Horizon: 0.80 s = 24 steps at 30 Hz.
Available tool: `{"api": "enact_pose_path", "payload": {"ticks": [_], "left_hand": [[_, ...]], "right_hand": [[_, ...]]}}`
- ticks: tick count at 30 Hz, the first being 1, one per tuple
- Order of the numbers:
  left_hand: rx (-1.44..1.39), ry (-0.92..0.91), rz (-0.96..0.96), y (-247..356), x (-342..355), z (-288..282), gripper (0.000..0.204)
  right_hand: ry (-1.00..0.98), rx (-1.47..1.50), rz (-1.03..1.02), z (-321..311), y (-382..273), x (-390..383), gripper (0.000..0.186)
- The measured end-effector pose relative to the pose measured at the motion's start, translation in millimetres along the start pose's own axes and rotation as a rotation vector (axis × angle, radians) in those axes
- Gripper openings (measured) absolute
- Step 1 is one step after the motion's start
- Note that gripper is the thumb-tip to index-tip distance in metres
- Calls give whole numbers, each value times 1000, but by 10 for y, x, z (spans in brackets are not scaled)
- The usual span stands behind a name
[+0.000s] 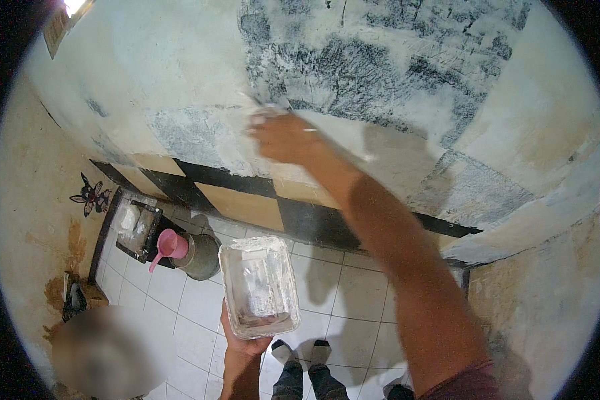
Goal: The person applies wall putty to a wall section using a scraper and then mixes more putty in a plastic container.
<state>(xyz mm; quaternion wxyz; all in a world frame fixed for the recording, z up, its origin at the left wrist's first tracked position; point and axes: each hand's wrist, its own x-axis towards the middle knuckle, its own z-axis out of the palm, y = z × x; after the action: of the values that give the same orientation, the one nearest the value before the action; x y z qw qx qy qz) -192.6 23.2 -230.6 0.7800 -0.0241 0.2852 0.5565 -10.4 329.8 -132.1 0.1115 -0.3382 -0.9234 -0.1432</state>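
My left hand (241, 339) holds a rectangular plastic tub (291, 283) from below, its fingers showing through the near end. White paste is smeared over the tub's rim, walls and bottom. Higher up, my right arm reaches across to the wall (207, 73), where my right hand (278, 137) is closed around a thin, pale-edged tool (252, 100). Most of that tool is hidden in the fingers, so its exact kind cannot be made out. White smears cover the fingers. Patches of white coating surround the hand, with a rough dark patch (380, 73) to its upper right.
Along the wall's foot runs a band of black and tan checks (240, 203). A grey bucket (200, 257) with a pink dipper (172, 245) stands on the white tiled floor (360, 287), beside a dark tray (139, 230). A blurred round area (110, 353) lies at lower left.
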Motion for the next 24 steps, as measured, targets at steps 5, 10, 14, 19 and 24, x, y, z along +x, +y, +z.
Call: {"api": "enact_pose_path", "payload": {"ticks": [5,10,14,19,24], "left_hand": [[208,-26,239,102,-75,-66,52],[226,-38,247,123,-76,-122,52],[9,51,60,137,-48,-140,52],[180,-72,118,-69,80,-19,51],[96,81,157,38,16,19,47]], "right_hand": [[-35,-553,-142,83,771,-2181,55],[-428,-415,98,-638,489,-3304,57],[272,-729,-273,-410,11,-1450,56],[102,-154,-10,-377,-59,-216,35],[224,-467,-153,-241,788,-1802,55]]}}
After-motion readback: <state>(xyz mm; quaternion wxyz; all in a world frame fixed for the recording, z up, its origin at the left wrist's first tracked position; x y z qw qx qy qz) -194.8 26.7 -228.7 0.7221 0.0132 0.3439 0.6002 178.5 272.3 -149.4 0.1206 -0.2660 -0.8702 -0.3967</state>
